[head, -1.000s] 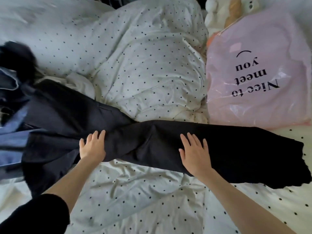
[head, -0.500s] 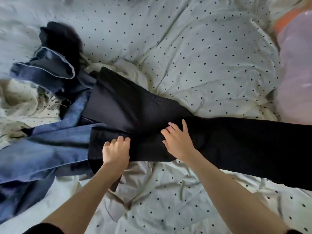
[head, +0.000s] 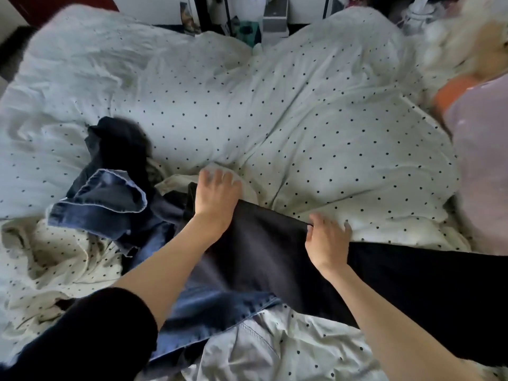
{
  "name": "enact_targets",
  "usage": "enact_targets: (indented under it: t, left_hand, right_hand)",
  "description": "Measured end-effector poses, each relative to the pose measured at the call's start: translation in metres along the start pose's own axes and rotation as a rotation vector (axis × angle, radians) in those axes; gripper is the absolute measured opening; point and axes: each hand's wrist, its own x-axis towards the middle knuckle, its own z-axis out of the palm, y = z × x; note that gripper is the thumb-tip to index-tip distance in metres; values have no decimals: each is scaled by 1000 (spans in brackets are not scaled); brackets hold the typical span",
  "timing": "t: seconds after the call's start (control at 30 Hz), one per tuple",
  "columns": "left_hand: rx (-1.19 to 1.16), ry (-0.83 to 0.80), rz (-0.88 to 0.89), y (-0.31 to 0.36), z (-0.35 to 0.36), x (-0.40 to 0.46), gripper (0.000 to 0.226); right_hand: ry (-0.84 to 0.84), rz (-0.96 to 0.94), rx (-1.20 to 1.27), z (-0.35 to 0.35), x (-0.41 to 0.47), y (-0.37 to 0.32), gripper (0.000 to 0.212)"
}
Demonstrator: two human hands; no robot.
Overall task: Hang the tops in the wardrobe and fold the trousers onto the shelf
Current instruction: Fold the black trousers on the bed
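Note:
The black trousers point(head: 406, 284) lie across the polka-dot duvet point(head: 316, 127), their legs running off to the right. My left hand point(head: 217, 196) rests with spread fingers on the far left corner of their waist end. My right hand point(head: 327, 237) lies flat on their far edge, with the thumb at the fabric's rim and the fingers reaching onto the duvet. Blue jeans point(head: 110, 199) are heaped to the left, partly under the black trousers. A dark garment point(head: 121, 138) sits crumpled behind the jeans.
A pink plastic bag point(head: 481, 166) stands at the right edge of the bed, with a fluffy white toy point(head: 453, 37) behind it. A pale garment point(head: 261, 350) lies at the near edge. Boxes and small items point(head: 275, 17) stand beyond the bed's far side.
Both hands have slid left and away from me along the black trousers, from the knee area to the waist end. The view has swung left and upward.

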Motion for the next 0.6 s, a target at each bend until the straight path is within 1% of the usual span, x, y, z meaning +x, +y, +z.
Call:
enact_targets:
  t: [0.07, 0.1, 0.17, 0.2, 0.27, 0.37, 0.4, 0.47, 0.53, 0.6]
  left_hand:
    - [-50, 36, -23, 1, 15, 8, 49]
    - [-84, 19, -47, 2, 26, 4, 51]
    - [-167, 5, -126, 0, 45, -18, 52]
    - [-217, 8, -171, -3, 55, -28, 51]
    - [-343, 57, -264, -7, 65, -49, 50]
    - [-571, 84, -471, -9, 74, -68, 54]
    - [-651, 66, -549, -12, 76, -72, 55]
    - [-804, 8, -647, -15, 82, -76, 56]
    - [-957, -55, -671, -20, 86, -79, 58]
    - [-1007, -161, -685, -27, 88, -81, 59]
  right_hand:
    - [23, 74, 135, 13, 3, -15, 43]
    - [40, 36, 164, 21, -2, -25, 46]
    - [138, -146, 152, 32, -20, -44, 49]
    - [151, -233, 140, 39, -27, -53, 50]
    - [85, -364, 115, 51, -41, -66, 53]
    - [-40, -433, 63, 66, -52, -79, 57]
    - [-76, -429, 51, 69, -54, -83, 59]
    - [-118, -412, 30, 72, -56, -88, 63]
    - [-148, -395, -7, 73, -54, -90, 67]
    - [-161, -387, -38, 72, -52, -94, 70]
